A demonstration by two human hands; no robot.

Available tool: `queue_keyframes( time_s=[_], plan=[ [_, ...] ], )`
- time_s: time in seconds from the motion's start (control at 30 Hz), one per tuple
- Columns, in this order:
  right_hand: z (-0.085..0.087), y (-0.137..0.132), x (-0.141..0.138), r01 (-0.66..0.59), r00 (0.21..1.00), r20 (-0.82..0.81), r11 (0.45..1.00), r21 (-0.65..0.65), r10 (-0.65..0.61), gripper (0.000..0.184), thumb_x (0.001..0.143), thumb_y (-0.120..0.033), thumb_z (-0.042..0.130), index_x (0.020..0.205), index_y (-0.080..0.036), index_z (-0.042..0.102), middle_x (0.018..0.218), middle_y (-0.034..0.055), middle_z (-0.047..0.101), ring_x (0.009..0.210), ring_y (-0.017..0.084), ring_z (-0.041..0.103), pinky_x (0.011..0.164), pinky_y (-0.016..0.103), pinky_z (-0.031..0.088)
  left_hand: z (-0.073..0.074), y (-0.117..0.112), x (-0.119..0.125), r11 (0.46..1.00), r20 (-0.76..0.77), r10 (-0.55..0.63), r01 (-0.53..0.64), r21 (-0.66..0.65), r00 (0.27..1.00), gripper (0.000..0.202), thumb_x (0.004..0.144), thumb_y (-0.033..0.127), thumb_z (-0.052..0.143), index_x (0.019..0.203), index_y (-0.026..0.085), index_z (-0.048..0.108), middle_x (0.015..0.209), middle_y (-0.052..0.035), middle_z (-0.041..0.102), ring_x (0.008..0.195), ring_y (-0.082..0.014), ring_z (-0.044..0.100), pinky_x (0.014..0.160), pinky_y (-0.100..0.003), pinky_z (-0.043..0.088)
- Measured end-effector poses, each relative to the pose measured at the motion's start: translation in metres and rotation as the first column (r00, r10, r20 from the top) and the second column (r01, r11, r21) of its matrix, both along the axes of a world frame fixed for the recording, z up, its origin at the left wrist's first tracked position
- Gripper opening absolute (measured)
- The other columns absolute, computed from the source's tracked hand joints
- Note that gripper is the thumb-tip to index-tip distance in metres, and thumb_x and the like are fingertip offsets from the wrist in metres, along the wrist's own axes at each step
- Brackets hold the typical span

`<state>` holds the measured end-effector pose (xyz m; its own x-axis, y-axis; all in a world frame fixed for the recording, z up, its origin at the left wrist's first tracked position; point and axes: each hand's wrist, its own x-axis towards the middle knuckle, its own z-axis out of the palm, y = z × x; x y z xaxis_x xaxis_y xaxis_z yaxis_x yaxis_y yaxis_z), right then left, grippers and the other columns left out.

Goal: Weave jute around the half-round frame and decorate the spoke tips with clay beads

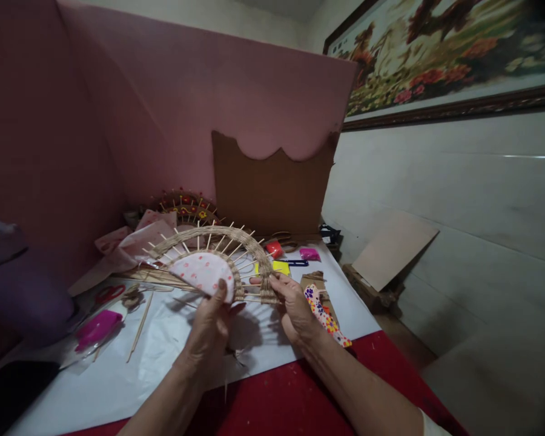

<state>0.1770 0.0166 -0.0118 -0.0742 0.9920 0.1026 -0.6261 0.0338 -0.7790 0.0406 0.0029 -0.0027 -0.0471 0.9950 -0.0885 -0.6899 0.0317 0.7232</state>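
Left hand (211, 321): gripping the lower edge of the half-round woven frame (253, 243), thumb on top of the white, red-spotted half-disc (202, 270) at its centre. Right hand (297, 306): fingers and thumb pinching the frame's right end at the twine band. Frame is up off the bench (263, 399), tilted, thin light sticks radiating through the band and poking out past it.

Bench is red, mostly under a white sheet (163, 339). Left side: red-handled scissors (109, 294), magenta packet (99, 329), a few loose sticks (140, 327). Behind the frame: red packet (274, 249), yellow piece (280, 268), dark blue cutter (297, 263), second magenta packet (309, 254). Just right of the right hand: flower-patterned strip (326, 318), partly over a cardboard scrap. Back left: decorated half-round piece (186, 206) beside crumpled spotted wrap (143, 242). Scalloped brown cardboard (272, 191) upright behind.
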Motion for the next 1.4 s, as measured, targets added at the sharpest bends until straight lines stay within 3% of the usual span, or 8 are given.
queue_keyframes(
  time_s=[0.13,0.37,0.5,0.63,0.77,0.9,1.17,1.4],
  plan=[
    [0.005,0.0,0.005,0.008,0.998,0.065,1.0,-0.012,-0.007,0.019,0.074,-0.03,0.064,0.082,-0.013,0.065,0.076,0.0068,0.072,0.061,0.015,0.062,0.061,0.026,0.047,0.011,0.008,-0.015,0.986,0.199,0.166,-0.156,-0.065,0.966,0.006,0.076,0.015,0.064,0.081,0.017,0.065,0.076,-0.0006,0.07,0.067,-0.0143,0.065,0.063,-0.027,0.052],
    [0.002,0.001,0.003,0.115,0.993,0.01,0.993,-0.001,-0.115,0.028,0.075,-0.043,0.062,0.087,-0.017,0.064,0.086,0.005,0.071,0.076,0.016,0.063,0.068,0.027,0.045,0.017,0.016,-0.031,0.978,0.279,0.207,-0.192,-0.079,0.938,0.016,0.078,0.004,0.054,0.078,0.017,0.064,0.07,0.0015,0.071,0.066,-0.0142,0.066,0.066,-0.031,0.055],
    [-0.008,0.001,-0.001,0.174,0.985,0.035,0.979,-0.103,-0.172,0.023,0.069,-0.036,0.065,0.083,-0.019,0.062,0.082,0.0032,0.07,0.081,0.016,0.063,0.066,0.025,0.043,0.02,0.015,-0.031,0.984,0.338,0.179,-0.17,-0.057,0.924,0.018,0.082,0.007,0.051,0.077,0.018,0.064,0.071,-0.0002,0.072,0.069,-0.0142,0.067,0.072,-0.033,0.054],
    [-0.016,-0.008,-0.012,0.042,0.986,0.166,0.994,-0.098,-0.025,0.024,0.061,-0.018,0.069,0.084,-0.016,0.063,0.083,0.0056,0.07,0.081,0.017,0.062,0.062,0.024,0.041,0.013,0.01,-0.022,0.997,0.344,0.072,-0.063,-0.036,0.936,0.016,0.084,0.01,0.052,0.077,0.016,0.065,0.073,-0.0037,0.073,0.075,-0.0155,0.067,0.078,-0.032,0.053],
    [-0.016,-0.019,-0.022,-0.079,0.979,0.189,0.997,0.008,0.076,0.031,0.06,-0.023,0.076,0.087,-0.015,0.065,0.082,0.0039,0.068,0.073,0.015,0.059,0.058,0.022,0.041,0.0,0.002,-0.007,0.999,0.29,-0.05,0.054,-0.005,0.956,0.008,0.078,0.02,0.064,0.077,0.013,0.067,0.071,-0.0071,0.072,0.071,-0.0193,0.067,0.074,-0.032,0.053],
    [-0.014,-0.022,-0.023,-0.048,0.987,0.152,0.997,-0.054,0.056,0.03,0.062,-0.03,0.078,0.086,-0.015,0.066,0.072,0.0017,0.066,0.064,0.013,0.056,0.055,0.021,0.039,-0.01,-0.006,0.005,0.989,0.211,-0.151,0.146,0.04,0.966,0.023,0.069,0.031,0.073,0.08,0.011,0.069,0.074,-0.0085,0.071,0.07,-0.0205,0.065,0.07,-0.031,0.051],
    [-0.01,-0.015,-0.012,0.003,0.999,-0.035,1.0,-0.031,-0.004,0.03,0.064,-0.024,0.077,0.09,-0.021,0.063,0.075,-0.002,0.062,0.06,0.009,0.053,0.054,0.021,0.041,-0.003,-0.005,-0.004,0.992,0.169,-0.055,0.035,0.121,0.984,0.017,0.067,0.016,0.074,0.082,0.015,0.066,0.08,-0.0036,0.07,0.078,-0.0158,0.063,0.076,-0.031,0.05],
    [-0.01,-0.012,-0.009,0.186,0.957,0.213,0.98,0.068,-0.196,0.033,0.064,-0.041,0.076,0.073,-0.015,0.058,0.059,-0.0006,0.059,0.047,0.008,0.048,0.041,0.02,0.033,0.005,-0.002,-0.013,0.994,0.177,-0.036,0.018,0.105,0.984,0.012,0.07,0.011,0.068,0.082,0.013,0.066,0.074,-0.0061,0.071,0.07,-0.0159,0.065,0.071,-0.029,0.053]
  ],
)
